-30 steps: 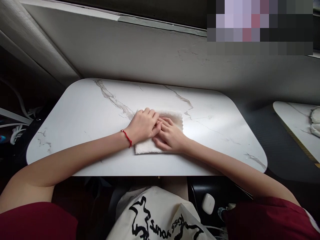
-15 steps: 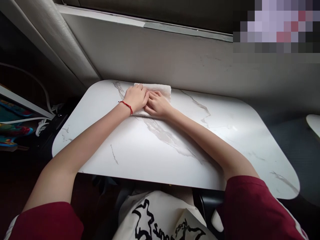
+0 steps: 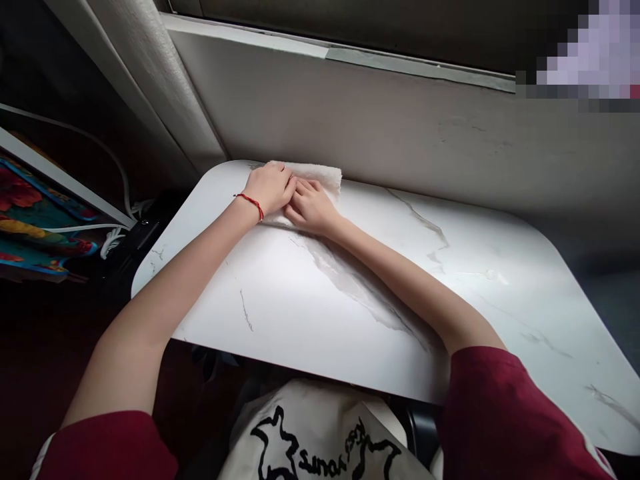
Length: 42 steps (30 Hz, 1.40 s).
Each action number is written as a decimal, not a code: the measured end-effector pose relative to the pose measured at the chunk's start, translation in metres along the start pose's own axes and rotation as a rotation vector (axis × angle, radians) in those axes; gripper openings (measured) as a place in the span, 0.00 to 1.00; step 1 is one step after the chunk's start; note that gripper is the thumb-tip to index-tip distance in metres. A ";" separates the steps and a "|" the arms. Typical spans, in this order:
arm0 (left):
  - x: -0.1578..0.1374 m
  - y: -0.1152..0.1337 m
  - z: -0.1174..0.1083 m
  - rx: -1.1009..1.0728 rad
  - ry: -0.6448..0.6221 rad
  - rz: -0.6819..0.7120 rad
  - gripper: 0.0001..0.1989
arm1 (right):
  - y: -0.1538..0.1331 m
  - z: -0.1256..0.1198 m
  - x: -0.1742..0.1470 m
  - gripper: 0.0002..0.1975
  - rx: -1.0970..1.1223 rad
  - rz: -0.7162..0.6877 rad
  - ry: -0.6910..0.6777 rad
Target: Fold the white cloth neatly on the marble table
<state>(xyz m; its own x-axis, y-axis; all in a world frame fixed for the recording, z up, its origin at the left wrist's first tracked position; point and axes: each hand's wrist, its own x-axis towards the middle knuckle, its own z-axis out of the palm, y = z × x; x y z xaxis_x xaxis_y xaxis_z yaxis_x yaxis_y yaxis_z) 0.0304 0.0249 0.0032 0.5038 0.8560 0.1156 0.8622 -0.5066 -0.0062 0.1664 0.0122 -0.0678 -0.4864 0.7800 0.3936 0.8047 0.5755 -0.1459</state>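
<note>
A folded white cloth [image 3: 320, 175] lies on the white marble-patterned table [image 3: 295, 307], along its far edge toward the left corner. My left hand [image 3: 271, 187] bears down on the cloth's left part with its fingers bent over it. Beside it, my right hand [image 3: 313, 205] grips the cloth too, its fingertips touching the left hand. Both palms hide much of the cloth. On my left wrist is a red cord bracelet [image 3: 253, 204].
A pale wall [image 3: 350, 120] rises right behind the table's far edge. A light curtain [image 3: 165, 87] hangs at the left back. White cables [image 3: 113, 241] and a colourful patterned cloth [image 3: 40, 220] are beyond the table's left end.
Both hands and the cloth have slid left over the tabletop, nearer the far left corner. In the view, the table has shifted to the right.
</note>
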 end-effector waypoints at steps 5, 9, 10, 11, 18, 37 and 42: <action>-0.048 -0.006 -0.016 0.094 -0.035 -0.029 0.23 | -0.064 -0.002 -0.012 0.26 0.042 0.009 -0.016; -0.120 -0.009 -0.032 0.177 -0.103 -0.079 0.24 | -0.132 -0.005 -0.033 0.28 0.089 -0.129 -0.011; -0.139 -0.009 -0.035 0.207 -0.129 -0.113 0.25 | -0.146 -0.005 -0.037 0.28 0.097 -0.183 -0.021; -0.156 -0.009 -0.038 0.240 -0.163 -0.149 0.26 | -0.159 -0.004 -0.040 0.28 0.104 -0.235 -0.029; -0.193 -0.027 -0.043 0.342 -0.244 -0.301 0.32 | -0.188 0.017 -0.012 0.30 0.129 -0.441 -0.042; -0.016 -0.001 0.000 0.112 0.050 -0.271 0.35 | -0.009 0.006 0.037 0.20 0.039 -0.154 -0.072; -0.040 0.046 0.001 0.143 -0.004 -0.200 0.27 | -0.017 -0.021 -0.025 0.19 0.007 -0.194 -0.088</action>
<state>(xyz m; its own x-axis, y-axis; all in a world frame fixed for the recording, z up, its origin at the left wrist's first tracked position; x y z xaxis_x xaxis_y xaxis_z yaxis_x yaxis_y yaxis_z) 0.0494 -0.0326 -0.0028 0.3221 0.9385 0.1247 0.9435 -0.3074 -0.1239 0.1716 -0.0222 -0.0560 -0.6603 0.6726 0.3342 0.6907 0.7186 -0.0817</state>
